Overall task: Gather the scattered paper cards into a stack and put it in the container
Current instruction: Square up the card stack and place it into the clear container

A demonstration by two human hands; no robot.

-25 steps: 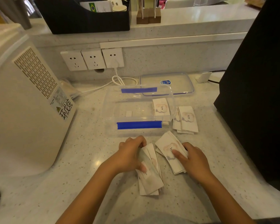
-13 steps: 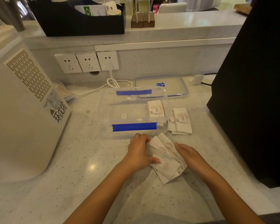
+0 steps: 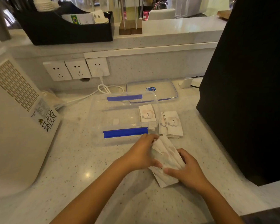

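A: Head view, obscured items?
B: Card prints blurred; lower bundle edges covered by fingers.
A: Hands?
B: Left hand [image 3: 140, 155] and right hand [image 3: 187, 172] both closed around a fanned card bundle [image 3: 166, 156] on the countertop [image 3: 71, 167].
A: Elsewhere?
B: Clear container [image 3: 113, 139] holds cards [image 3: 147, 113]; loose pile [image 3: 171, 124] just beside it.

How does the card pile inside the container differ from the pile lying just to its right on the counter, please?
The pile in the container sits within the clear container, at its right end; the counter pile lies outside on the bare counter. The container pile looks squared up; the counter pile is fanned, with edges showing at its left and bottom. Both show a pale card printed "love", and neither is touched by a hand.
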